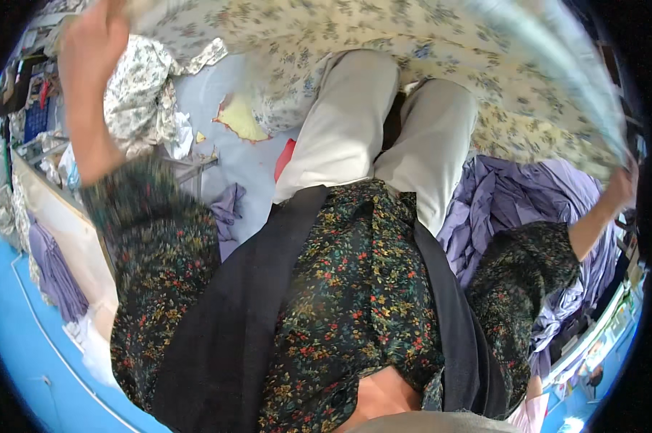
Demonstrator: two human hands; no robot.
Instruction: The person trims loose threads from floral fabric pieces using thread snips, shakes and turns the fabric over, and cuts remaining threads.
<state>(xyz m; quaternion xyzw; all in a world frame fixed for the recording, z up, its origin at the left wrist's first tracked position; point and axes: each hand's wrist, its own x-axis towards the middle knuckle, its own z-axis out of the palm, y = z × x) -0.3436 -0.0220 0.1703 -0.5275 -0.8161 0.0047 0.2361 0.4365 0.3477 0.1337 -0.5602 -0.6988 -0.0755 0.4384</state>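
– what's closest to us?
– the person's dark flowered shirt (pixel 366 281), with a black vest (pixel 221 310) open over it, then pale trousers (pixel 351 115) just beyond.
– and out to the sides?
– the right hand (pixel 620 187), at the far right, is closed on the edge of a cream cloth (pixel 441 58) printed with small blue flowers; that edge, blurred, runs upward from the fist.
– the left hand (pixel 99 36) too?
– it's raised at the upper left, blurred, close to the top of the view. i can't tell whether it grips anything; some of the cloth shows just beside it.
– so where does the cloth lie?
– past the trousers, spread between the two hands, across the top of the view.
– what's around it?
– a heap of crumpled purple cloth (pixel 510 195), between the trousers and the right hand. left of the trousers, a yellow scrap (pixel 241 119) on a grey surface (pixel 200 90), and a white flowered bundle (pixel 138 94) just right of the left forearm. farthest out, a bright blue floor (pixel 16 346) at lower left.
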